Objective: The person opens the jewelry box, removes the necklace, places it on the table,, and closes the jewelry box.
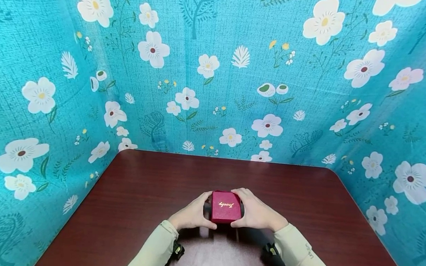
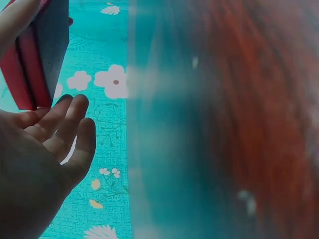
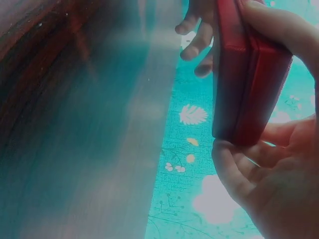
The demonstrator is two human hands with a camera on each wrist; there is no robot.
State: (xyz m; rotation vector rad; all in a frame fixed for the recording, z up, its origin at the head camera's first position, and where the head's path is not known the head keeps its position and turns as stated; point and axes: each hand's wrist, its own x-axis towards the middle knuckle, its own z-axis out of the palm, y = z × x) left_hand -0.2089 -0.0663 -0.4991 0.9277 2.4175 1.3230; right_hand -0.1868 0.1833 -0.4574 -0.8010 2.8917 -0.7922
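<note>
A small red jewelry box (image 1: 226, 207), closed, with gold script on its lid, is held between both hands near the table's middle. My left hand (image 1: 192, 214) grips its left side and my right hand (image 1: 257, 212) grips its right side, each with the thumb at the near edge and fingers at the far edge. In the left wrist view the box (image 2: 34, 69) shows red sides and a dark underside, raised off the table. The right wrist view shows the seam between lid and base on the box (image 3: 249, 84), with fingertips under its lower edge.
The dark reddish-brown table (image 1: 148, 186) has a glossy surface with reflections near the front. Blue floral cloth (image 1: 211, 98) hangs behind it and along both sides. A dark wrist strap (image 1: 177, 249) sits below the left sleeve, another strap (image 1: 270, 250) by the right.
</note>
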